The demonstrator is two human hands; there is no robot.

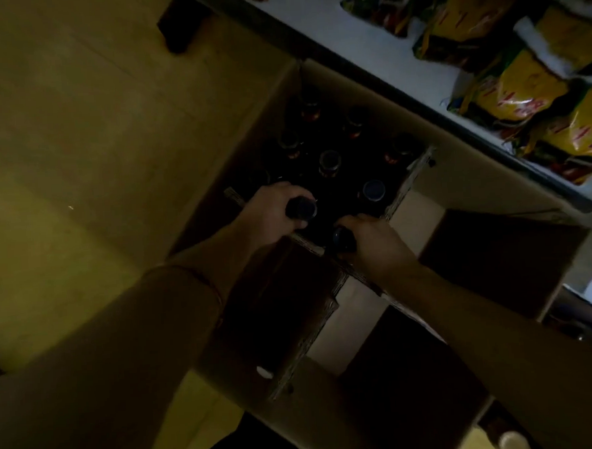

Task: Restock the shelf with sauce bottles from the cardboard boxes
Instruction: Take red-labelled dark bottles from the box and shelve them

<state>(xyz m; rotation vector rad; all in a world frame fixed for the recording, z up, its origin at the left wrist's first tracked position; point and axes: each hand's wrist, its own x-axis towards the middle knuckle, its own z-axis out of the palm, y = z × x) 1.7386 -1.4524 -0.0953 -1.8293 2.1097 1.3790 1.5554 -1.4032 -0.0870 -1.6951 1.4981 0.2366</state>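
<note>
An open cardboard box (335,85) stands on the floor against the shelf, holding several dark sauce bottles with dark caps, such as one (373,190) at its right side. My left hand (273,210) is closed around the neck of one dark bottle (300,207) at the box's near edge. My right hand (374,244) grips the neck of a second dark bottle (344,239) just beside it. Both bottles are upright, their lower parts hidden in the dim box.
The box's flaps (502,258) hang open toward me and to the right. A white shelf (346,33) runs along the upper right, carrying several yellow snack bags (527,85). Tan floor (78,150) spreads to the left. A dark shelf foot (181,21) stands at the top.
</note>
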